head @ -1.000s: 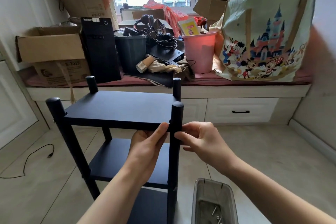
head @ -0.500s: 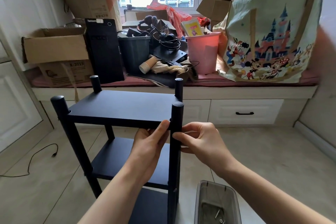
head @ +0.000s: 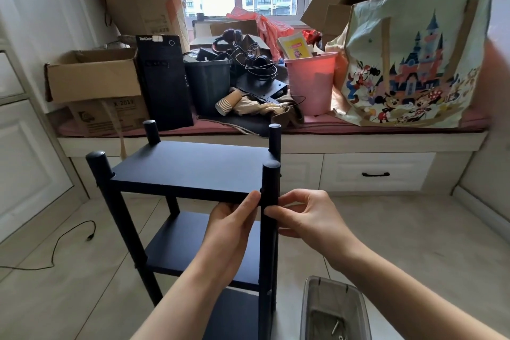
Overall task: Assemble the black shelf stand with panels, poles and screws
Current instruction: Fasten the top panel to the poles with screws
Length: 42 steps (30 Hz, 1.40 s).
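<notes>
Black shelf stand [head: 190,171]; behind it a pink bucket [head: 310,83], brown cardboard box [head: 93,77], cartoon-castle-printed bag [head: 408,63]

Both bare forearms extend forward and upward from the lower edge of the view and converge near its centre. The left hand [head: 230,225] is presented back-up, wrist straight; its thumb is raised and points up and to the right, while the remaining fingers are hidden from view. The right hand [head: 311,218] is turned inward toward the left hand. Its fingers are curled, with index fingertip and thumb tip drawn close together in a pinch posture.
</notes>
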Available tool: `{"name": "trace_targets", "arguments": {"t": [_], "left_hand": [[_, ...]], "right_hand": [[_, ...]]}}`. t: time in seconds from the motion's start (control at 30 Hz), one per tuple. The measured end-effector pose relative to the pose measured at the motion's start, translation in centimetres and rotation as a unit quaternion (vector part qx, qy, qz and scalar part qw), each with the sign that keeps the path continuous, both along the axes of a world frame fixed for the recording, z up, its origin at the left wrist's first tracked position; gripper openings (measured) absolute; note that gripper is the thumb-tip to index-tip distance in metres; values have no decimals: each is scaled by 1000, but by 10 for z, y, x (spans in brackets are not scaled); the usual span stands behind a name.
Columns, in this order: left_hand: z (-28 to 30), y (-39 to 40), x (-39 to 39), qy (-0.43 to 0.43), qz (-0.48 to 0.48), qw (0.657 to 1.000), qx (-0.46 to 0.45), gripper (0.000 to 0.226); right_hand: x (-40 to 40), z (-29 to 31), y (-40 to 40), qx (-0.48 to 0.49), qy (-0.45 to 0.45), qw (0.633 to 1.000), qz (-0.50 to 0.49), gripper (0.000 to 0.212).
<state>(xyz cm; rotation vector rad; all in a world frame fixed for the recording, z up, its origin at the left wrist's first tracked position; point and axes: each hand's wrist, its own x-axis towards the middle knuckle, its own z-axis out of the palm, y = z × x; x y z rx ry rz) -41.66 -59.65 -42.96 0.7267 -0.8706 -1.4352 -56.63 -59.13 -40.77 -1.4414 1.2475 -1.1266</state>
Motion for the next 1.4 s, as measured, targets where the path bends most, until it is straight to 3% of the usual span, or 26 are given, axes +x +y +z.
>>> {"name": "trace_targets", "arguments": {"t": [0.27, 0.37, 0.47, 0.67, 1.0, 1.13, 1.3, 1.4], "left_hand": [[4, 2, -1, 35, 22, 998, 40, 53], [9, 3, 3, 69, 9, 994, 80, 55], [15, 3, 7, 79, 7, 991, 107, 54], [18, -4, 11, 39, 41, 992, 108, 43], [17, -10, 26, 9, 36, 995, 88, 26], [21, -8, 35, -1, 49, 996, 76, 24], [26, -2, 44, -20, 81, 993, 78, 37], [25, -5, 51, -23, 94, 992, 84, 22]], "right_hand": [[-5, 5, 0, -1, 32, 999, 25, 16], [-14, 19, -1, 55, 70, 994, 56, 29], [-16, 34, -2, 32, 84, 993, 71, 47], [0, 42, -8, -31, 106, 992, 63, 18], [14, 40, 0, -95, 168, 981, 20, 18], [0, 55, -2, -26, 157, 983, 92, 29], [-30, 47, -45, -32, 144, 987, -65, 25], [-23, 35, -65, 37, 91, 995, 0, 33]]}}
